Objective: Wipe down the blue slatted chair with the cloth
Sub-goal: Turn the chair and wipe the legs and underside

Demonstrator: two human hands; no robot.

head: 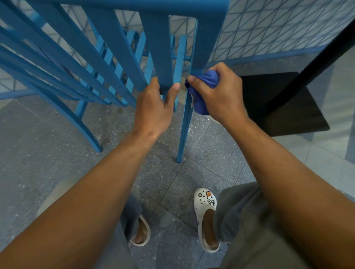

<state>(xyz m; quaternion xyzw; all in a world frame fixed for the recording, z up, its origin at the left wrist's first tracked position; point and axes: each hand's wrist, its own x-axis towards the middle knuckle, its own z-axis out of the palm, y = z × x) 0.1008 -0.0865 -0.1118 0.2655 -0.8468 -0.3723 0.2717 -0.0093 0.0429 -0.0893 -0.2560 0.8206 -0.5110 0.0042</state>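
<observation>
The blue slatted chair [117, 46] fills the upper left, seen from behind its backrest, its rear legs standing on the floor. My left hand [154, 109] grips the lower end of a wide back slat, thumb on its right edge. My right hand [219, 94] holds a bunched dark blue cloth [207, 87] against the right rear post, just below the curved corner of the backrest. Part of the cloth hangs down beside the leg.
A black table base plate [292, 118] and its slanted black post [319, 61] stand to the right. A tiled wall with a blue skirting [270, 56] lies behind. My feet in white clogs [205, 218] stand on the grey speckled floor.
</observation>
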